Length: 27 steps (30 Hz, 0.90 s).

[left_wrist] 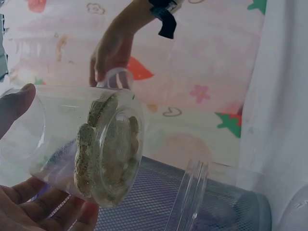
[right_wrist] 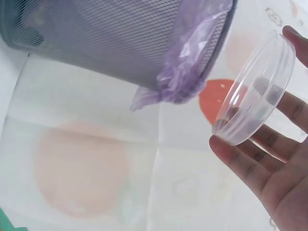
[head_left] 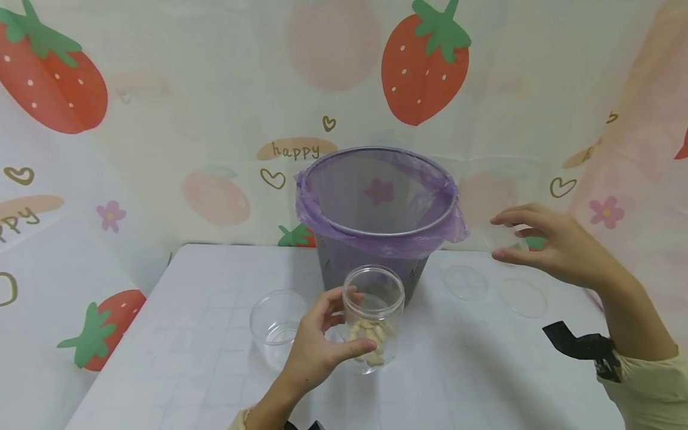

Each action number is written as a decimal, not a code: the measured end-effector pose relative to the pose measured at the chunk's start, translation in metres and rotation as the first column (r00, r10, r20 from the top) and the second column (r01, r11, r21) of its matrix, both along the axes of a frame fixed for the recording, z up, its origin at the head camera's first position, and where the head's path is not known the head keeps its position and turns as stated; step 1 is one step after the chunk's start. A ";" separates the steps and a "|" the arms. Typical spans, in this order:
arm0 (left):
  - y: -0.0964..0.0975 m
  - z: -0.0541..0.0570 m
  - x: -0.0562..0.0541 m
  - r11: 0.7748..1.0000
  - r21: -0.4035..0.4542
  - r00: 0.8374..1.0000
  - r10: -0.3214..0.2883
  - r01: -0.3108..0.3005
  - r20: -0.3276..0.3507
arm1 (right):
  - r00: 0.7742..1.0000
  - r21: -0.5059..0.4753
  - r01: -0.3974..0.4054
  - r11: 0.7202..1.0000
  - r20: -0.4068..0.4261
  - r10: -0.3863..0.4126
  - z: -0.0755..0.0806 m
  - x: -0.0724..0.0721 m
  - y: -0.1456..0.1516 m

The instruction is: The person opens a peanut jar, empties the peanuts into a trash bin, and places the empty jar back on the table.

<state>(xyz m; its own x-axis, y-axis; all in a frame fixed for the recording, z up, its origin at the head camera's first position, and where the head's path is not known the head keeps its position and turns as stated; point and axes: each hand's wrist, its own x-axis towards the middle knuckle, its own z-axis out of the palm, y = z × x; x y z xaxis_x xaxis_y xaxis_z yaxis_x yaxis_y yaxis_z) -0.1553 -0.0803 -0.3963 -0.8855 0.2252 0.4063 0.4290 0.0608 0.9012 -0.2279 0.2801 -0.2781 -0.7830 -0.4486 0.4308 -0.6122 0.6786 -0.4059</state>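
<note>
My left hand grips a clear plastic jar, thumb on the near side and fingers round the far side. The jar stands open-topped, with peanuts in their shells at its bottom; the left wrist view shows them through the base. My right hand is raised at the right, above the table. Between its thumb and fingers it holds a clear round lid by the rim. In the head view that lid is barely visible.
A mesh bin lined with a purple bag stands behind the jar. Another clear jar, without a lid, is left of it on the white table. Two clear discs, a left one and a right one, lie at right.
</note>
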 end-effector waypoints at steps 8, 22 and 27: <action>0.004 0.003 0.001 1.000 -0.015 1.000 0.011 -0.011 0.007 | 0.994 0.001 0.062 0.998 0.090 -0.062 -0.029 0.002 0.011; 0.005 0.005 -0.002 0.999 -0.024 0.999 0.021 -0.020 0.049 | 0.973 0.063 0.144 0.988 0.175 -0.153 -0.082 0.003 0.018; 0.005 0.004 -0.003 0.999 -0.035 0.998 0.017 -0.015 0.064 | 0.956 0.073 0.161 0.984 0.238 -0.174 -0.104 0.004 0.018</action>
<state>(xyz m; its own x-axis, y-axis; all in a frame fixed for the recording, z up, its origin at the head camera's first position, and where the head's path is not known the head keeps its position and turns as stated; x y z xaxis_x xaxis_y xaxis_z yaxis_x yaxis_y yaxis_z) -0.1586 -0.0749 -0.3928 -0.9133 0.2237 0.3404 0.3688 0.0990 0.9242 -0.2242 0.2977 -0.3826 -0.9267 -0.3193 0.1983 -0.3758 0.7870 -0.4892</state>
